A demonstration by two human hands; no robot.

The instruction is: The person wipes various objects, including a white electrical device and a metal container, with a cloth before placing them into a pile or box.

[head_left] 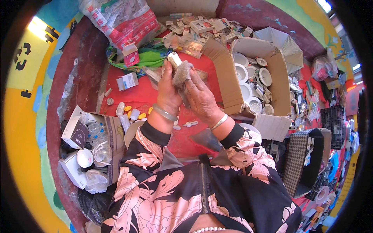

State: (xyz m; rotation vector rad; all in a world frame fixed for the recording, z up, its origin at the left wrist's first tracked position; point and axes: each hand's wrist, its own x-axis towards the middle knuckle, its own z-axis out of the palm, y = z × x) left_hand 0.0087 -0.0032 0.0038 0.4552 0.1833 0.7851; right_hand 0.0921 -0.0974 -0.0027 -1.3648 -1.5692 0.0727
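Note:
In front of my chest, my left hand (168, 90) is closed around a small white object (173, 59) with a ridged side; its exact kind is unclear. A crumpled grey cloth (182, 73) lies against the lower part of that object. My right hand (201, 96) pinches this cloth from the right, its fingers bent over it. Both hands are raised above a red cloth (149, 87). Below them on the red cloth lie a small white part with a thin stem (190, 124) and several yellow and white pieces (134, 114).
To the right stands an open cardboard box (227, 83) of round white lamps. A carton (116, 143) of bulbs and packages is at the left. Small boxes (202, 26) are heaped at the back, near a large plastic bag (120, 25). A blue-white box (127, 81) lies left of my hands.

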